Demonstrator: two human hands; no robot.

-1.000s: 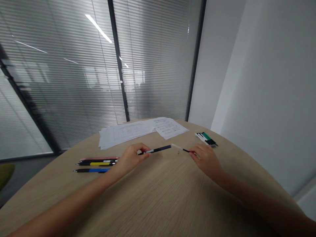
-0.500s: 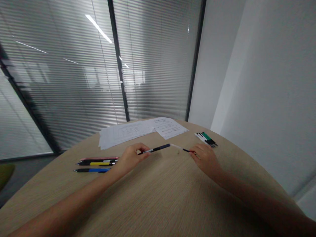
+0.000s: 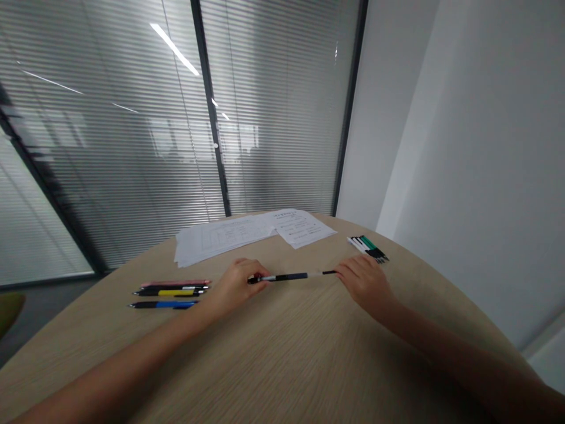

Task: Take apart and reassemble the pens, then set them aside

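Pinched in my left hand (image 3: 241,282) is a dark pen barrel (image 3: 289,277), held level with its open end pointing right. My right hand (image 3: 364,282) grips the dark end of a thin refill (image 3: 327,272). The refill's pale part lies in line with the barrel and meets its right end; how far it reaches inside is hidden. Both hands are over the middle of the round wooden table (image 3: 282,353).
Left of my left hand lie a blue pen (image 3: 168,304), a yellow-and-black pen (image 3: 176,292) and a pink pen (image 3: 176,282). Papers (image 3: 229,235) spread at the far edge. Several refills (image 3: 368,248) lie beyond my right hand.
The barrel's right end has dropped, and the barrel is now nearly level. The refill has straightened into line with it, and less of its pale part shows between the hands.
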